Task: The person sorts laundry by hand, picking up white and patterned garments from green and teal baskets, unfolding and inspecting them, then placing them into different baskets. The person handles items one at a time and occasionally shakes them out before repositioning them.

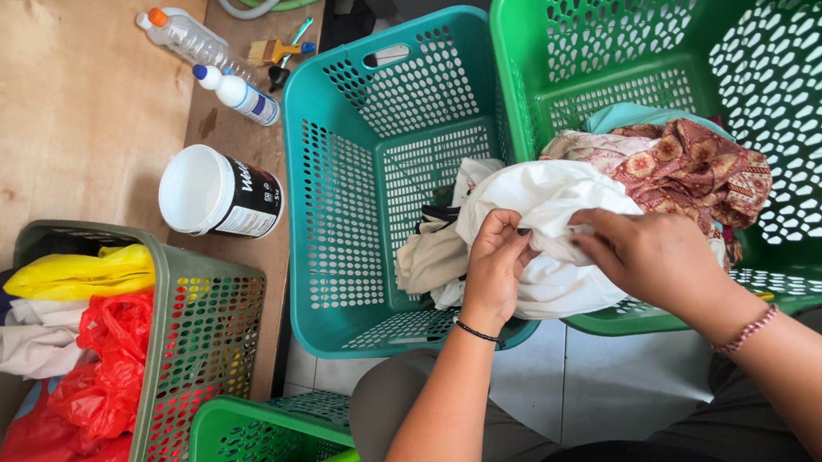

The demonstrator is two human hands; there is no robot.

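Left hand (494, 258): closed, a fold of the white cloth (557, 237) is pinched between thumb and fingers; a dark band is worn at the wrist
Right hand (650, 258): closed, the same cloth is gripped from the other side; a beaded band is worn at the wrist
White cloth: held bunched over the meeting rims of the teal basket (381, 179) and the large green basket (718, 81), above the person's knees
Teal basket: set on the tiled floor, beige and white laundry is held in it
Large green basket: a brown patterned cloth (691, 169) is heaped just beside the white cloth
Olive basket (192, 353): placed on the wooden desk (47, 105), filled with red and yellow plastic bags
Small green basket (241, 448): a lime green cloth is seen inside
Desk: a white tub (216, 191), two plastic bottles and a small brush are laid on it
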